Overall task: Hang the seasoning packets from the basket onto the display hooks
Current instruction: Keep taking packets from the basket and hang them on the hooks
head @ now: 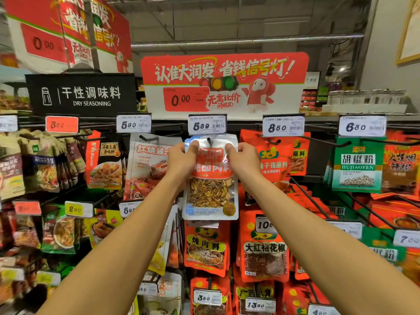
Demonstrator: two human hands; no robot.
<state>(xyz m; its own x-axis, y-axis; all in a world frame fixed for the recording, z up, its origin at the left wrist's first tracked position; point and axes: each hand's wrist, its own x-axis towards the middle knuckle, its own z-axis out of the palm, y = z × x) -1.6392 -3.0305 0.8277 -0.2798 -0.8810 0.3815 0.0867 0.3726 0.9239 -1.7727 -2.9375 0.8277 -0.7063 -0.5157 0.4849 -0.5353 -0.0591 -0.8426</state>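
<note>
Seasoning packet (210, 178), clear-fronted with a red label band and dried brown strips showing through, held upright between both hands just under the 5.89 price tag (207, 124). Pinched at its upper left corner by left hand (181, 159), thumb over the front, remaining fingers curled behind. Gripped at its upper right corner by right hand (244, 161), fingers curled round the edge. Black display hook (208, 142) showing at the packet's top centre, directly below that tag; whether fully threaded, cannot tell. Red packets (270, 160) hanging right of the tag, pale packet (147, 164) left of it. Red promotional sign (223, 83) above the tag, farther back.
</note>
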